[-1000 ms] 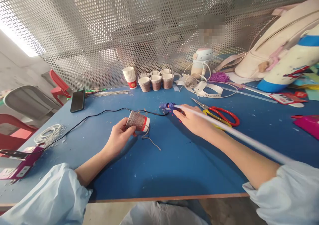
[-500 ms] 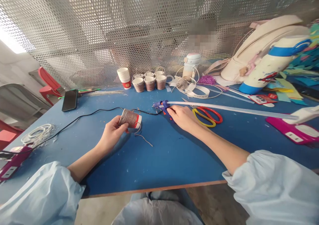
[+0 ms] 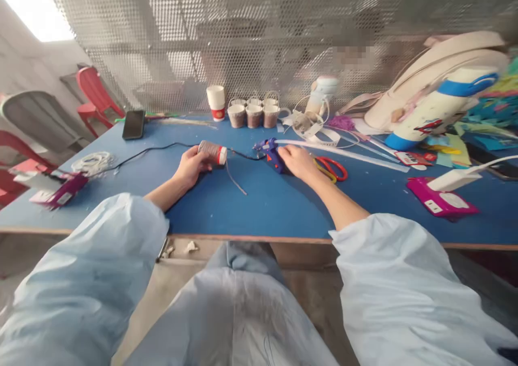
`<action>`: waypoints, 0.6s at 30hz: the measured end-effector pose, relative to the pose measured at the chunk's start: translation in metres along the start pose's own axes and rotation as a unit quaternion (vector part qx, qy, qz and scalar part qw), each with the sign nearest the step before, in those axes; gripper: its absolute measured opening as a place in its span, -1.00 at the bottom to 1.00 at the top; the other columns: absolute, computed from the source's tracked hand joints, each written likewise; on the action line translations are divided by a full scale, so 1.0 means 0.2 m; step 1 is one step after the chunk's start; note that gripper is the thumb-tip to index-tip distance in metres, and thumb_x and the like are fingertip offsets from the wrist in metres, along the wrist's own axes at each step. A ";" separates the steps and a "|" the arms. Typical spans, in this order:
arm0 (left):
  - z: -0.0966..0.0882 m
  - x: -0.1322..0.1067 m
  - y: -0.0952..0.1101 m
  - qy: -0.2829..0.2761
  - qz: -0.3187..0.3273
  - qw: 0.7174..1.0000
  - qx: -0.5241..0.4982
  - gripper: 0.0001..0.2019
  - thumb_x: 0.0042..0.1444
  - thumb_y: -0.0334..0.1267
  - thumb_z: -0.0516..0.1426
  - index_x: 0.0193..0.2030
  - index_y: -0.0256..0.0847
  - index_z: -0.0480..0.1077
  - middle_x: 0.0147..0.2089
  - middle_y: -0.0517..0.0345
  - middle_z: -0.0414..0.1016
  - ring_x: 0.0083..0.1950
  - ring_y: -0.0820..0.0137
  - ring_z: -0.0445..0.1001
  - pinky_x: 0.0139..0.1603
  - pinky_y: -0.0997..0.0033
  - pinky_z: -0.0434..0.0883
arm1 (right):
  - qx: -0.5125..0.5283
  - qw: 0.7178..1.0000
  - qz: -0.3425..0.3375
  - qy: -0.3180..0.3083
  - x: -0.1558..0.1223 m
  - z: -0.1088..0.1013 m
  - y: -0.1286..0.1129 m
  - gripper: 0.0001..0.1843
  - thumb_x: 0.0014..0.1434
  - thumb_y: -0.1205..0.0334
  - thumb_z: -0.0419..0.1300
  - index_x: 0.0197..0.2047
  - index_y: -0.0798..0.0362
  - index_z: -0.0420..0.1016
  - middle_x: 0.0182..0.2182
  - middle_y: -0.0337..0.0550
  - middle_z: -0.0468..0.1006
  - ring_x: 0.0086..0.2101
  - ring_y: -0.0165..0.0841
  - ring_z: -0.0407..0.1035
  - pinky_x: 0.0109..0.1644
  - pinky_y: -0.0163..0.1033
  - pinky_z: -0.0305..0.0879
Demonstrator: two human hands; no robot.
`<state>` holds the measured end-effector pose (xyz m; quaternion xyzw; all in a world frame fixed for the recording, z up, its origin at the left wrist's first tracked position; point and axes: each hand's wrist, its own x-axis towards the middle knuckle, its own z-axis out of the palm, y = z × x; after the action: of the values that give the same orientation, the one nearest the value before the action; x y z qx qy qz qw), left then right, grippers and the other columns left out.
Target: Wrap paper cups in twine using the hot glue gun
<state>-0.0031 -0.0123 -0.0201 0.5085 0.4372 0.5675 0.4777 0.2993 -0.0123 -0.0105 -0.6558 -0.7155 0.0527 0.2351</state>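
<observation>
My left hand is closed around a paper cup wound with greyish-brown twine. The cup lies sideways, its white and red rim to the right, and a loose twine end hangs onto the table. A blue hot glue gun with orange parts lies on the table, nozzle to the left, a long clear glue stick running out of its back. Just right of its handle is my right hand, fingers loosely extended and no longer wrapped round the handle. Behind that wrist lie red and yellow scissors.
Several small twine-covered buckets stand at the back beside stacked paper cups. A phone and a black cord are on the left. Purple power strips sit at both sides. A bottle leans by a bag.
The right hand has let go of the glue gun, which now rests on the table with its handle showing. The left hand still holds the cup. The view has shifted, showing more of my lap.
</observation>
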 end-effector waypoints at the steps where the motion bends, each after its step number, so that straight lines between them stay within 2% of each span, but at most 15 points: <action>1: -0.01 0.01 0.00 0.005 -0.010 1.000 -0.005 -0.87 -0.18 -0.38 0.17 -0.40 -0.27 0.39 -0.45 0.19 0.42 -0.46 0.44 0.40 -0.58 0.52 0.34 | 0.003 1.000 -0.005 0.002 0.00 0.00 0.01 -0.58 0.32 0.02 -0.10 -0.15 0.05 0.52 -0.15 0.04 0.61 -0.13 -0.11 0.45 -0.14 -0.17 0.26; 5: -0.07 0.03 0.01 0.021 -0.045 0.999 -0.018 -0.87 -0.16 -0.41 0.16 -0.38 -0.28 0.38 -0.47 0.16 0.44 -0.46 0.44 0.43 -0.58 0.55 0.35 | 0.014 0.999 -0.029 0.022 0.01 0.02 0.05 -0.61 0.32 0.15 -0.13 -0.09 0.08 0.49 -0.10 0.05 0.58 -0.09 -0.13 0.41 -0.04 -0.13 0.24; 10: -0.11 0.04 -0.01 0.012 -0.029 0.998 -0.046 -0.89 -0.07 -0.42 0.12 -0.33 -0.30 0.38 -0.46 0.14 0.46 -0.45 0.44 0.46 -0.53 0.57 0.34 | 0.077 0.987 -0.071 0.123 0.03 0.07 0.16 -0.67 0.27 0.26 -0.09 -0.22 0.07 0.51 -0.28 -0.04 0.60 -0.22 -0.23 0.44 -0.08 -0.16 0.27; 14: -0.12 0.04 -0.02 0.038 -0.028 0.997 -0.058 -0.89 -0.04 -0.41 0.12 -0.30 -0.30 0.37 -0.44 0.11 0.47 -0.44 0.41 0.47 -0.48 0.50 0.37 | 0.093 0.981 -0.043 0.167 0.03 0.06 0.23 -0.65 0.26 0.28 -0.12 -0.27 0.09 0.50 -0.37 -0.08 0.57 -0.26 -0.25 0.45 -0.08 -0.12 0.29; 18: -0.12 0.02 -0.01 0.028 -0.026 0.998 -0.055 -0.89 -0.10 -0.39 0.17 -0.36 -0.28 0.37 -0.47 0.11 0.47 -0.47 0.40 0.46 -0.57 0.53 0.33 | 0.094 0.978 -0.025 0.184 0.04 0.05 0.26 -0.62 0.26 0.25 -0.14 -0.32 0.11 0.49 -0.43 -0.08 0.54 -0.30 -0.24 0.45 -0.10 -0.09 0.31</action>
<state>-0.0278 -0.0089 -0.0237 0.4535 0.4321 0.5921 0.5070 0.3430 0.0044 -0.0365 -0.6108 -0.6680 -0.0075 0.4249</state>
